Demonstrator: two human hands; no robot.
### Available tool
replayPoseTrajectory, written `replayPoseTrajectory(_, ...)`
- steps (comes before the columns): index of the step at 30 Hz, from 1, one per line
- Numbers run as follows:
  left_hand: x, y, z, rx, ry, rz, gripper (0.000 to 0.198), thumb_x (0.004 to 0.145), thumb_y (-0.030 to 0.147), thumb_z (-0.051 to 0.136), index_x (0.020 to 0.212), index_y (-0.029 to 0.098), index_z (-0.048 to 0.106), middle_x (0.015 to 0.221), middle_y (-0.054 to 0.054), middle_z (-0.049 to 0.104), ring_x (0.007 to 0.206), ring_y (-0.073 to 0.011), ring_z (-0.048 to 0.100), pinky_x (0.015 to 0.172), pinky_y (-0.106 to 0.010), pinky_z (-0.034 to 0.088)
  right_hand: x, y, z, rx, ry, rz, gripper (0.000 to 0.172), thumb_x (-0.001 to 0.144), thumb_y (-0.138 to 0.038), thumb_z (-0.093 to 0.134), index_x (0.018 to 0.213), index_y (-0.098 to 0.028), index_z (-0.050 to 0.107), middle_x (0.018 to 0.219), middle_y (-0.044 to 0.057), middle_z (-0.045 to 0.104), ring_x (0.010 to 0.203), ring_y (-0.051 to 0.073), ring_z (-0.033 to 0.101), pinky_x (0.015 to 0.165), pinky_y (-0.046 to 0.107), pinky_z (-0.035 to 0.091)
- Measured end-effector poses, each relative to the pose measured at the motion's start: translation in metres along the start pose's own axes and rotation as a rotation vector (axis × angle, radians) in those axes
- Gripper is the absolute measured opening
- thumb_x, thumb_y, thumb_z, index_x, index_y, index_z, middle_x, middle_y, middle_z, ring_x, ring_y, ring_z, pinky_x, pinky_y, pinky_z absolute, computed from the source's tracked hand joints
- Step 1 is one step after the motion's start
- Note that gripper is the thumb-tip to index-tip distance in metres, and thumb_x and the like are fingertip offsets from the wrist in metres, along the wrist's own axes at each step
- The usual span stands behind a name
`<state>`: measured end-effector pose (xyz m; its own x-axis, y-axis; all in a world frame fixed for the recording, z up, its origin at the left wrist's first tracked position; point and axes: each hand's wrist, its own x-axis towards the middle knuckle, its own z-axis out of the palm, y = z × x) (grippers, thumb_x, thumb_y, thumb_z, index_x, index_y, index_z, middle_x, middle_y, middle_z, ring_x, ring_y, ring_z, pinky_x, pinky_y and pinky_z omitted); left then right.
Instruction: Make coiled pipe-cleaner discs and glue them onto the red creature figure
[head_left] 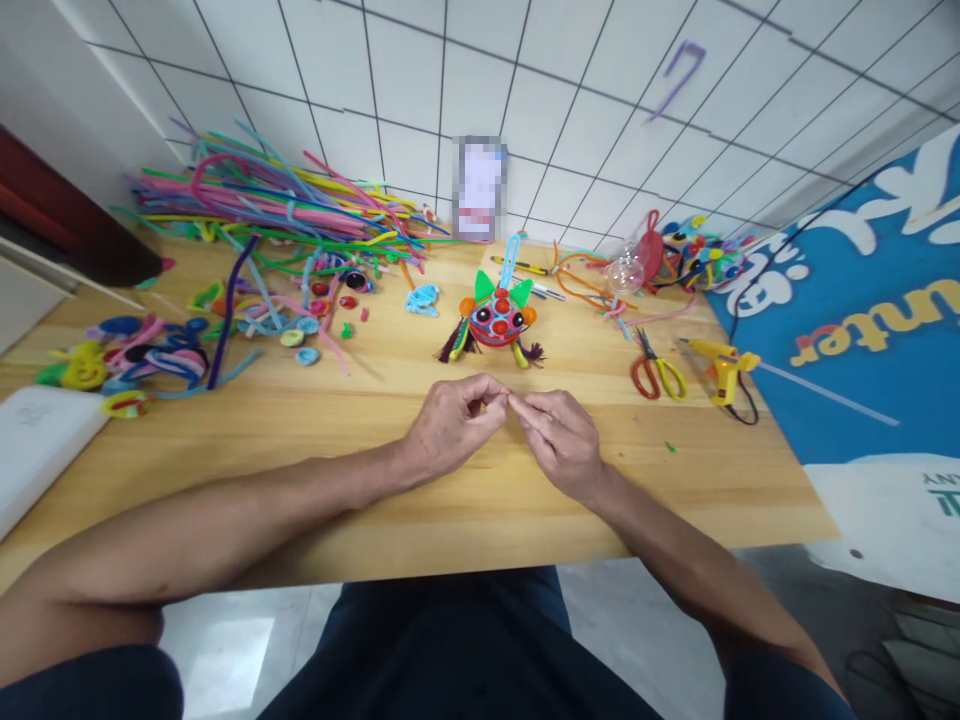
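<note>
My left hand (459, 425) and my right hand (559, 438) meet fingertip to fingertip over the wooden table. Both are pinched closed; anything between the fingertips is too small or too hidden to name. Just beyond them sits a colourful pipe-cleaner animal-head ornament (498, 318) with green ears, orange side balls, dark tassels and a light blue loop on top. To the right of my right hand lie scissors (658, 372) with red and yellow handles. A yellow hot glue gun (721, 368) with a glue stick in its back rests farther right.
A heap of pipe cleaners (285, 205) lies at the back left, with several small craft pieces (161, 355) before it. A phone (480, 190) leans on the tiled wall. Pens (536, 287) lie behind the ornament. A white box (45, 440) stands at the left edge.
</note>
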<state>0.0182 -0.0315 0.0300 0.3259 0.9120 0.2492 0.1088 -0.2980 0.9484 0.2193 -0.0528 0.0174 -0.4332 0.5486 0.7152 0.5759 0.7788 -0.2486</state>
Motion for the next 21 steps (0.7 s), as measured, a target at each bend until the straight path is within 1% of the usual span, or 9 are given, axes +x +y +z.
replayPoseTrajectory(2,0.0,0.0,0.0,0.003,-0.011,-0.002,0.02,0.093,0.027,0.057,0.083,0.015,0.07,0.065,0.002,0.062,0.056,-0.0085,0.048,0.055,-0.021,0.038,0.0,0.0,0.0,0.04,0.011,0.038,0.064,0.095,-0.003,0.059,0.151,-0.033,0.057,0.11,0.008,0.077,0.098,0.022,0.074,0.079,0.038,0.06)
replayPoseTrajectory(4,-0.001,0.001,0.0,0.015,-0.009,0.001,0.018,0.092,0.028,0.059,0.088,0.014,0.071,0.068,0.002,0.065,0.055,-0.0079,0.047,0.053,-0.021,0.037,-0.001,-0.001,0.001,0.069,0.021,0.074,0.062,0.095,-0.003,0.06,0.149,-0.033,0.059,0.112,0.008,0.076,0.099,0.021,0.073,0.08,0.037,0.062)
replayPoseTrajectory(6,0.0,0.002,0.0,0.04,0.0,0.011,0.015,0.09,0.026,0.061,0.089,0.015,0.071,0.068,0.002,0.065,0.053,-0.0069,0.045,0.051,-0.02,0.035,-0.002,-0.001,0.004,0.078,0.021,0.084,0.061,0.095,-0.003,0.06,0.148,-0.032,0.06,0.113,0.01,0.075,0.101,0.022,0.073,0.08,0.038,0.062)
replayPoseTrajectory(10,0.002,-0.001,-0.001,0.097,0.005,0.029,0.012,0.086,0.017,0.058,0.079,0.015,0.068,0.063,0.004,0.061,0.054,-0.0069,0.046,0.052,-0.019,0.036,-0.004,-0.002,0.006,0.104,0.002,0.073,0.059,0.095,-0.002,0.06,0.147,-0.029,0.062,0.111,0.011,0.075,0.1,0.022,0.073,0.08,0.037,0.062)
replayPoseTrajectory(12,0.003,-0.004,-0.001,0.118,0.006,0.052,0.013,0.086,0.015,0.056,0.076,0.016,0.065,0.062,0.005,0.059,0.054,-0.0071,0.046,0.053,-0.019,0.036,-0.002,-0.003,0.004,0.142,-0.005,0.105,0.054,0.096,-0.003,0.06,0.143,-0.029,0.065,0.112,0.01,0.076,0.101,0.021,0.073,0.083,0.036,0.062)
replayPoseTrajectory(14,0.003,-0.008,-0.002,0.133,0.033,0.116,0.012,0.089,0.015,0.056,0.08,0.017,0.062,0.064,0.005,0.058,0.054,-0.0069,0.046,0.053,-0.019,0.037,0.001,-0.005,0.001,0.195,-0.01,0.177,0.047,0.097,-0.007,0.062,0.137,-0.029,0.069,0.112,0.009,0.076,0.103,0.02,0.073,0.086,0.036,0.062)
replayPoseTrajectory(17,0.002,-0.012,-0.001,0.182,0.068,0.297,0.002,0.093,0.016,0.061,0.092,0.018,0.06,0.074,0.004,0.061,0.055,-0.0068,0.046,0.053,-0.019,0.038,0.005,-0.006,-0.004,0.295,-0.032,0.296,0.034,0.098,-0.013,0.062,0.126,-0.028,0.074,0.106,0.006,0.077,0.1,0.019,0.073,0.087,0.036,0.061)
replayPoseTrajectory(19,0.002,-0.013,-0.001,0.232,0.046,0.425,0.005,0.095,0.017,0.063,0.098,0.019,0.059,0.084,0.0,0.064,0.062,-0.0091,0.052,0.059,-0.021,0.044,0.006,-0.005,-0.006,0.36,-0.053,0.355,0.028,0.099,-0.015,0.061,0.12,-0.027,0.075,0.104,0.005,0.077,0.098,0.019,0.073,0.087,0.036,0.061)
replayPoseTrajectory(21,0.003,-0.014,-0.002,0.261,-0.008,0.505,0.004,0.099,0.017,0.061,0.101,0.02,0.059,0.092,-0.004,0.067,0.075,-0.0133,0.06,0.069,-0.025,0.05,0.005,-0.004,-0.006,0.414,-0.065,0.394,0.024,0.098,-0.017,0.061,0.115,-0.025,0.075,0.105,0.006,0.077,0.098,0.019,0.073,0.087,0.037,0.061)
